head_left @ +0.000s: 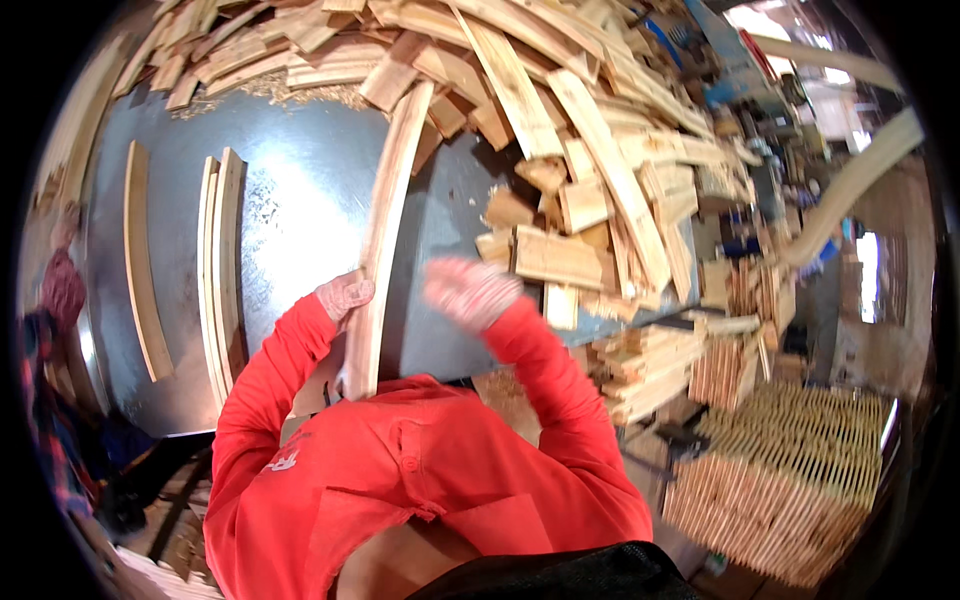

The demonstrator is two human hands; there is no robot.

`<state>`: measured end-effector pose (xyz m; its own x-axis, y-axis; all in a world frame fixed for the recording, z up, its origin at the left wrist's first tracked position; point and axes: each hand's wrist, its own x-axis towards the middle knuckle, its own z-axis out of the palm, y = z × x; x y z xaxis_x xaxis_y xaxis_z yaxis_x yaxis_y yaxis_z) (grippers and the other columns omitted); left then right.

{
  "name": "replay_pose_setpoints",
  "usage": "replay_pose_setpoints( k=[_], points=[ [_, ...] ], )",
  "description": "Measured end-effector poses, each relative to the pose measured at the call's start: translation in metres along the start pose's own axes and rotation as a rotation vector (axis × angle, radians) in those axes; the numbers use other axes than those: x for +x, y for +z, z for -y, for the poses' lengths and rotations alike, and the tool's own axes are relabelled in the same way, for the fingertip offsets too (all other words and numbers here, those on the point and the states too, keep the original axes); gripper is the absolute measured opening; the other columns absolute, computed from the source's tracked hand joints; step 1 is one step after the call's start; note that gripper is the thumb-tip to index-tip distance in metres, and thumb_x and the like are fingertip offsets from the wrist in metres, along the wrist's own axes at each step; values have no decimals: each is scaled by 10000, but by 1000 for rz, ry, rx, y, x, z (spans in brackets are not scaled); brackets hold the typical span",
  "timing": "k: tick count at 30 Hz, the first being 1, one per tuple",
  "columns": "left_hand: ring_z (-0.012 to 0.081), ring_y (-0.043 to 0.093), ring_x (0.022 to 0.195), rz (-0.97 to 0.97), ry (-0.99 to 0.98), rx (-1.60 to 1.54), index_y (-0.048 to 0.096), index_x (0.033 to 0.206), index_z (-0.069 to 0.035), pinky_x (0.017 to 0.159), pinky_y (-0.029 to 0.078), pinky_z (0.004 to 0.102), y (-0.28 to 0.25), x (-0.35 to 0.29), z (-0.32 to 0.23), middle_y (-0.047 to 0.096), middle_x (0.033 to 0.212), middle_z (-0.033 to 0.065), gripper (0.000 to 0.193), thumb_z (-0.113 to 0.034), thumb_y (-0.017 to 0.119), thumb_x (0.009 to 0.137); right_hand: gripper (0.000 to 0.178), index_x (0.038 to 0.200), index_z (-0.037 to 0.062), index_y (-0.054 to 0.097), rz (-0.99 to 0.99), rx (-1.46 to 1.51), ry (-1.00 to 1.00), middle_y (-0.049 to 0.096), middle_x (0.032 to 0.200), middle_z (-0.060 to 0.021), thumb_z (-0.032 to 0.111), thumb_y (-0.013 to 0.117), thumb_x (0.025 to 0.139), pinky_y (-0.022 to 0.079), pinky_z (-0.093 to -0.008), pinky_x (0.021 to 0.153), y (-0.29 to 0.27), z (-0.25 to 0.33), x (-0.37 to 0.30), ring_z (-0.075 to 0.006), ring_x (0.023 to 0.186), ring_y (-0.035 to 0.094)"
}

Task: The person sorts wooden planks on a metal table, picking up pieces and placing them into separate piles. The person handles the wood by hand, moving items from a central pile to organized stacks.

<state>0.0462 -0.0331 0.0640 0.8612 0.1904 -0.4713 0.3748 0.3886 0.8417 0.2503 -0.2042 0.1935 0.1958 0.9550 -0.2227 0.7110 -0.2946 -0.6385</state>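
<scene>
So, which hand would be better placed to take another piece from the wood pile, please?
Probably the right hand: it looks free and is nearer the wood pile, while the left hand holds the long board.

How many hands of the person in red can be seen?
2: the left hand grips the long board at its left edge; the right hand, blurred, is right of that board, apart from it. The left hand may be partly hidden.
</scene>
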Motion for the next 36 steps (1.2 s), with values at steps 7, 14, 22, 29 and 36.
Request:
replay_pose_setpoints(
  k=[7, 14, 22, 29, 36],
  points=[
    [96, 563, 714, -574, 61, -63, 605, 1104, -54, 659, 486, 267, 47, -9, 12, 604, 798, -1, 388, -184, 717, 756, 1008, 1495, 113, 250, -871, -802, -32, 447, 1416, -220, 623, 680, 739, 347, -438, 1083, -260, -160, 198, -365, 1293, 454],
    [129, 601, 752, -1036, -24, -177, 583, 1141, -41, 681, 515, 288, 119, -25, -18, 630, 834, 20, 380, -152, 707, 799, 1256, 1525, 87, 75, -252, -185, 467, 315, 1505, -227, 603, 782, 624, 304, -389, 1121, -275, -152, 296, -342, 1378, 353],
    [112, 575, 710, -1093, 208, -240, 552, 1204, -48, 629, 483, 253, 93, 21, -9, 619, 830, 14, 364, -87, 583, 843, 1276, 1522, 65, 75, -241, -85, 393, 394, 1439, -256, 520, 823, 595, 364, -377, 1071, -201, -176, 216, -342, 1312, 443],
    [125, 574, 809, -1046, 330, -384, 549, 1203, -12, 734, 487, 275, 96, 47, -34, 624, 941, 45, 397, -248, 614, 891, 1071, 1474, 6, 162, -463, -391, 152, 570, 1181, -255, 475, 737, 701, 486, -452, 873, -115, -65, 94, -391, 1006, 612],
    [205, 619, 891, -669, 229, -526, 550, 1208, 13, 810, 505, 329, 90, 54, -13, 651, 990, 94, 454, -258, 665, 862, 375, 1140, 77, 549, 349, -285, -79, 659, 1008, -214, 348, 519, 884, 503, -516, 805, 16, 15, 29, -420, 854, 644]
  ],
)
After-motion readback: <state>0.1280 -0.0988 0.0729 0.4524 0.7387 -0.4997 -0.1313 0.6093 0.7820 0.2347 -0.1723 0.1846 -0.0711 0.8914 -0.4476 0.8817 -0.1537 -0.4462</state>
